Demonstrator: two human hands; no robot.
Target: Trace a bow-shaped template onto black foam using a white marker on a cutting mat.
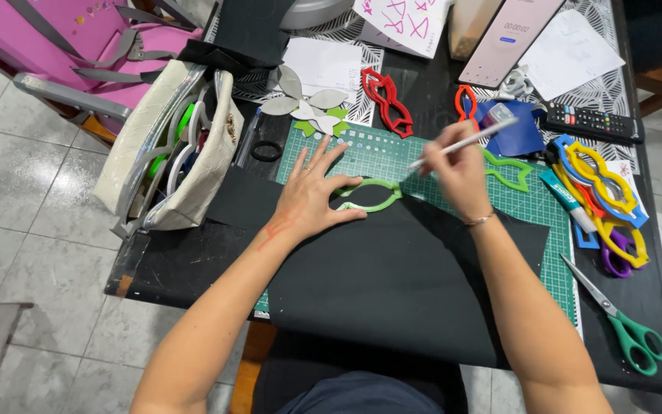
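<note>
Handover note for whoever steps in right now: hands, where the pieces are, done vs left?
Left hand: flat on the black sheet, fingers pinning the light green outline template.
Right hand: gripping a white pencil, tip at the template's right end.
The sheet lies over the green cutting mat. Green-handled scissors lie unused at the right edge.
Done: template placed on the sheet. No traced line is visible on the black, so progress cannot be told.
Left: the sheet looks uncut.
</note>
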